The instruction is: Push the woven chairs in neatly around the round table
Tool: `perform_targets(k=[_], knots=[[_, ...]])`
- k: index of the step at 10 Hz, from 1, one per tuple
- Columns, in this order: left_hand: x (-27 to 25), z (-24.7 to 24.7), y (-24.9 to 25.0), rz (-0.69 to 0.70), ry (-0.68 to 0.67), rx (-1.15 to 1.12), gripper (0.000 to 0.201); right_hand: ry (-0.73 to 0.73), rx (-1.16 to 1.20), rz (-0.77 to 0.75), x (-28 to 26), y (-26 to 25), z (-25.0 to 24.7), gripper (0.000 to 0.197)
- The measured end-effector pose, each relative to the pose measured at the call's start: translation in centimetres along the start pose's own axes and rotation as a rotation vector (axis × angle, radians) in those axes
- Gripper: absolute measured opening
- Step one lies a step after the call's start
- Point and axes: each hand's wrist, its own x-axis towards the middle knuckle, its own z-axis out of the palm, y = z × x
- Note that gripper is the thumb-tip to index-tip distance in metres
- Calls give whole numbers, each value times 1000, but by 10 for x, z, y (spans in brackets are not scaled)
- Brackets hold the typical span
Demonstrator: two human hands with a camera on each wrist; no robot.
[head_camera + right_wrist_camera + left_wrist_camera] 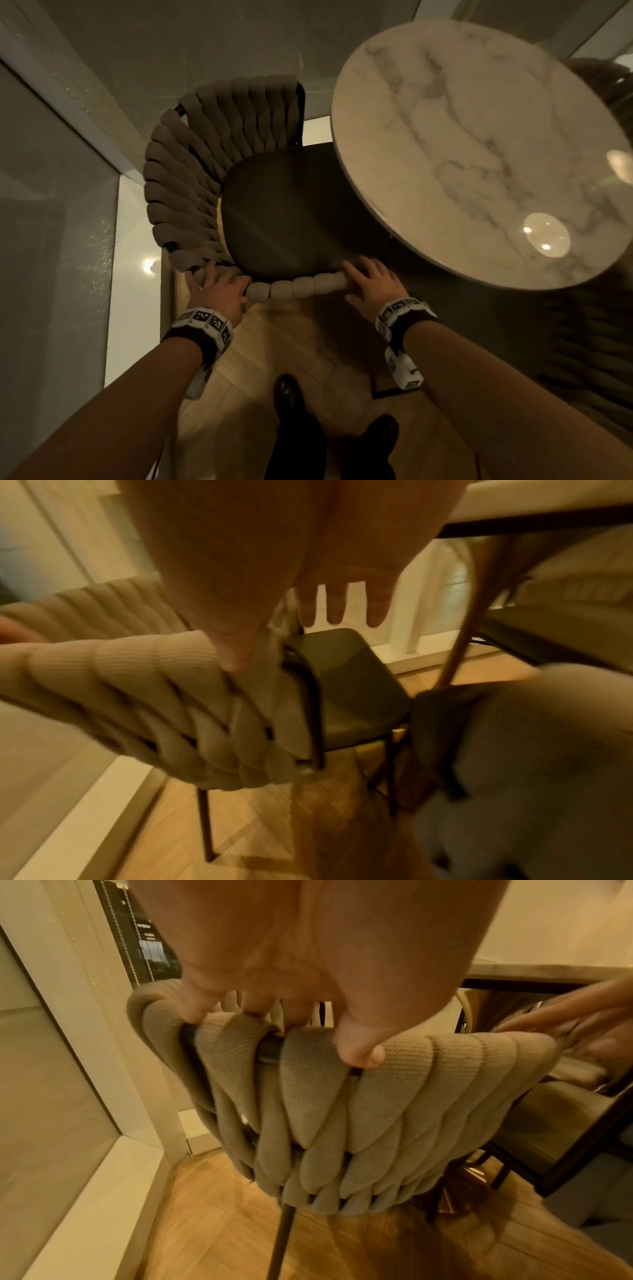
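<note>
Woven chair (191,178) stands left of round table (479,154), dark seat (291,212) facing table, seat front edge partly under marble top. Left hand (219,291) grips top rail of backrest at its left bend, fingers curled over rail, thumb (363,1053) pressed on woven band. Right hand (373,284) rests on right end of same rail, fingers (337,607) straight, spread above seat. Second woven chair (596,349) at right, beside table. Herringbone wood floor (308,346) below, dark shoes (287,390) behind chair

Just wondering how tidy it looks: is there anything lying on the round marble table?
No, the round white marble table shows only veining and reflected light spots in the head view.
</note>
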Motion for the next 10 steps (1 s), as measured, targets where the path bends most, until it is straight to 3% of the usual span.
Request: perform_targets(k=[1,2,3,4,7,8,10], knots=[[-2,-10,25,9,-60,18,80,-2,159,290,-48,62,13,98],[3,-17,55,84,-97,90,84,-189,313,417,-109,107,36,108],[15,-16,78,144,-160,70,73,-282,376,430,-150,120,62,96],[26,-16,83,138,-193,55,70,-274,458,441,-153,125,73,90],[8,-19,99,164,-76,118,63,-242,469,435,-161,121,66,86],[0,-21,109,124,-56,37,49,-259,402,399,-166,121,56,84],[-38,-26,124,48,32,-206,47,-207,387,332,-184,138,37,35]])
